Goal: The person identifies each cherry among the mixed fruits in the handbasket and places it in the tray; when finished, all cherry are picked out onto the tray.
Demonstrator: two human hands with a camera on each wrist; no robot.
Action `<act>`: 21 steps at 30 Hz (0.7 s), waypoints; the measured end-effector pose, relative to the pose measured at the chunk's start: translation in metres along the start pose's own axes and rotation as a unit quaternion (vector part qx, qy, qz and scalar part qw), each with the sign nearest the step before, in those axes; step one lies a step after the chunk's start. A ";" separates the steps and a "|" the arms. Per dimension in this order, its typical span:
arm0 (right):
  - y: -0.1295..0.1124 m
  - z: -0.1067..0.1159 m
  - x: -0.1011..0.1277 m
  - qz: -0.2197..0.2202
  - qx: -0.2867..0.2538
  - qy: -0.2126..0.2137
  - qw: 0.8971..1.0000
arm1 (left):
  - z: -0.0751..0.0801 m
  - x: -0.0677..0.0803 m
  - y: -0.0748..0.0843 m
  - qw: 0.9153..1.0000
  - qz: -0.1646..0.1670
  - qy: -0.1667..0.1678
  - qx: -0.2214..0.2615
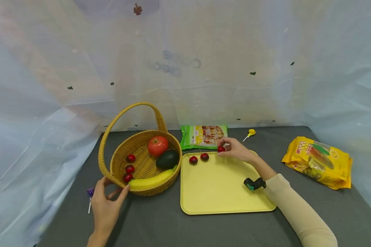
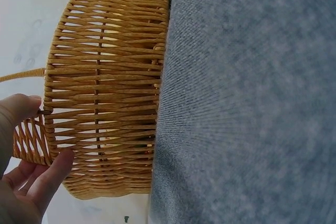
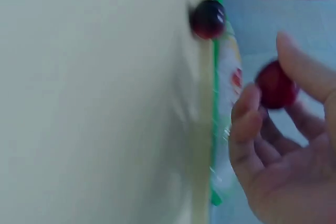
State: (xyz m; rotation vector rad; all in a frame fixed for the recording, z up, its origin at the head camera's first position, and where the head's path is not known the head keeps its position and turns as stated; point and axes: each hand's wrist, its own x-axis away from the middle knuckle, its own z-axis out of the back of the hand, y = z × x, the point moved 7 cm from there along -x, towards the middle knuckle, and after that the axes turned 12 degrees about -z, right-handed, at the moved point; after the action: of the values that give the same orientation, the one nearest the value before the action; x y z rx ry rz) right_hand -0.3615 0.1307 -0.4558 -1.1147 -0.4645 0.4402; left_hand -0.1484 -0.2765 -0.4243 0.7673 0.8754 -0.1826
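My left hand [image 1: 106, 200] grips the near rim of a wicker basket [image 1: 117, 178], thumb and fingers on its wall [image 2: 100, 103]. Inside lie a red apple [image 1: 157, 145], an avocado [image 1: 167, 159], a banana [image 1: 151, 180] and three small red cherries [image 1: 130, 168]. My right hand [image 1: 235, 149] pinches another red cherry [image 1: 221, 149] [image 3: 275, 91] over the far edge of a yellow tray [image 1: 219, 185]. Two cherries [image 1: 199, 158] [image 3: 208, 18] lie on the tray's far left corner.
A green snack packet [image 1: 204, 136] lies behind the tray. A yellow snack bag [image 1: 318, 161] sits at the right. A yellow-topped pick [image 1: 249, 133] lies at the back, a purple-topped one [image 1: 90, 197] beside my left hand. Grey cloth [image 2: 247, 103] covers the table; white sheeting surrounds it.
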 end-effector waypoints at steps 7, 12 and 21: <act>0.008 -0.008 0.001 0.006 -0.007 0.093 0.996 | 0.001 0.001 -0.001 1.000 0.003 0.002 0.007; 0.009 -0.008 0.000 0.005 -0.003 0.149 0.989 | 0.000 0.000 -0.002 1.000 0.000 0.001 0.004; 0.009 -0.013 0.000 0.003 0.053 0.134 0.990 | 0.001 0.000 -0.001 1.000 -0.002 -0.001 -0.003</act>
State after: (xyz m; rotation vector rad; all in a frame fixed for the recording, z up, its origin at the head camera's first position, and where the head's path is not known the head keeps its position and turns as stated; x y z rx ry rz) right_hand -0.3554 0.1243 -0.4684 -1.0537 -0.2002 0.3112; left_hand -0.1485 -0.2782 -0.4246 0.7602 0.8759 -0.1838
